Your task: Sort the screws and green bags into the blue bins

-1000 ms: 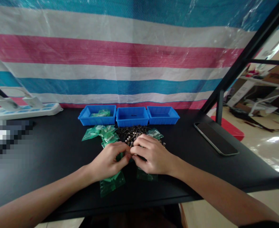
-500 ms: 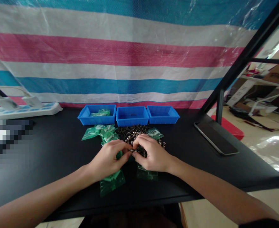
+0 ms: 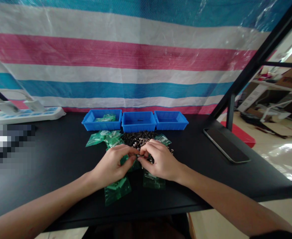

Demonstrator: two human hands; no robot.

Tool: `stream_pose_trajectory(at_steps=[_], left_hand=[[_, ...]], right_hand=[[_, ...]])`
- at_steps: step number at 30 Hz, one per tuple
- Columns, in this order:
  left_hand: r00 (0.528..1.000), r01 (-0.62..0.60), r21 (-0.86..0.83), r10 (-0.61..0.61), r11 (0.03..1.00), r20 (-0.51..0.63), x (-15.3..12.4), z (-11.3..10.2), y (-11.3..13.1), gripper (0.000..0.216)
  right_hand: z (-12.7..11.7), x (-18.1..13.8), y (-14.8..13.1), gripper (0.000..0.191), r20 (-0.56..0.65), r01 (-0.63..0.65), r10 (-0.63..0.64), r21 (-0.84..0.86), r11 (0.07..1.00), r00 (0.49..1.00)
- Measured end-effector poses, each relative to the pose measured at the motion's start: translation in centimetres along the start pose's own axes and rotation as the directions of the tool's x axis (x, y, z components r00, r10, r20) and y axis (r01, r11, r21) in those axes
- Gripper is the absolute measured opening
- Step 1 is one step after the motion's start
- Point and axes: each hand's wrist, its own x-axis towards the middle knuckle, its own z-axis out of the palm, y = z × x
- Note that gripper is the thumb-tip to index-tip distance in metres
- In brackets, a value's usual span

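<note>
My left hand [image 3: 114, 164] and my right hand [image 3: 160, 161] meet fingertip to fingertip over the middle of the table. Both are closed in a pinch on a small shiny screw [image 3: 138, 155], mostly hidden by the fingers. Behind and beneath them spreads a pile of loose screws [image 3: 138, 136], dark at the back and silvery-headed nearer me. Green plastic bags [image 3: 103, 136] lie left of the pile. Another green bag [image 3: 118, 192] is below my left hand, a further bag [image 3: 153, 182] below my right, and one more [image 3: 163, 139] behind it.
Three blue bins stand in a row at the back: the left bin [image 3: 102, 126] holds green bags, the middle bin [image 3: 139, 127] a small dark piece, then the right bin [image 3: 172, 125]. A phone [image 3: 226, 145] lies at right, a power strip [image 3: 48, 114] at far left.
My fingertips have shifted slightly upward and the pinched screw has turned a little between them. The bags, bins and pile look the same.
</note>
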Motion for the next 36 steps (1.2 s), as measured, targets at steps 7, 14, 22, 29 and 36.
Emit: stream_pose_trajectory(at_steps=[7, 14, 22, 29, 36], left_hand=[[0.983, 0.151, -0.17, -0.13, 0.974, 0.132, 0.35, -0.35, 0.3, 0.025], [0.979, 0.179, -0.218, -0.151, 0.959, 0.14, 0.38, -0.43, 0.83, 0.016], [0.983, 0.181, -0.204, -0.171, 0.962, 0.064, 0.29, -0.19, 0.62, 0.014], [0.984, 0.154, -0.215, -0.13, 0.964, 0.125, 0.32, -0.38, 0.41, 0.02], [0.974, 0.187, -0.224, -0.151, 0.957, 0.166, 0.42, -0.35, 0.07, 0.023]], right_hand=[[-0.3, -0.03, -0.04, 0.007, -0.02, 0.147, -0.154, -0.2, 0.969, 0.988], [-0.12, -0.05, -0.26, 0.005, -0.029, 0.128, -0.135, -0.17, 0.977, 0.99], [0.18, -0.07, -0.26, 0.005, -0.003, -0.05, 0.05, 0.022, 0.999, 0.999], [0.43, -0.17, 0.02, 0.004, -0.021, 0.018, -0.019, -0.056, 0.998, 1.0], [0.31, -0.19, -0.04, 0.003, -0.026, 0.067, -0.07, -0.115, 0.991, 0.997]])
